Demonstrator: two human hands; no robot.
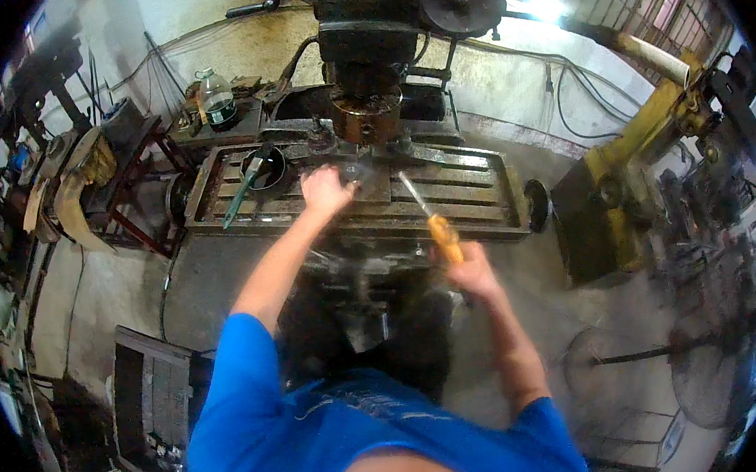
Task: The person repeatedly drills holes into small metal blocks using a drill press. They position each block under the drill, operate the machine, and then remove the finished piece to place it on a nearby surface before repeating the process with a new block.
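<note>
My right hand (472,271) is closed round the handle of a yellow-handled tool (445,236) with a slim metal shaft. Its shaft points up and left over the slotted machine table (459,197); whether it is a screwdriver or an air gun I cannot tell. Over the middle of that table, my left hand (326,191) has its fingers curled beside a small dark metal part (356,169). Blur hides what those fingers hold, if anything. Just behind stands the brownish round cutter head (367,117) of the milling machine, above the part.
A black pan (279,174) with a green-handled brush (239,196) across it sits at the table's left end. Behind it stands a clear plastic bottle (218,102). A handwheel (537,205) sticks out at right, near a yellow machine (600,220). A fan (703,371) stands lower right.
</note>
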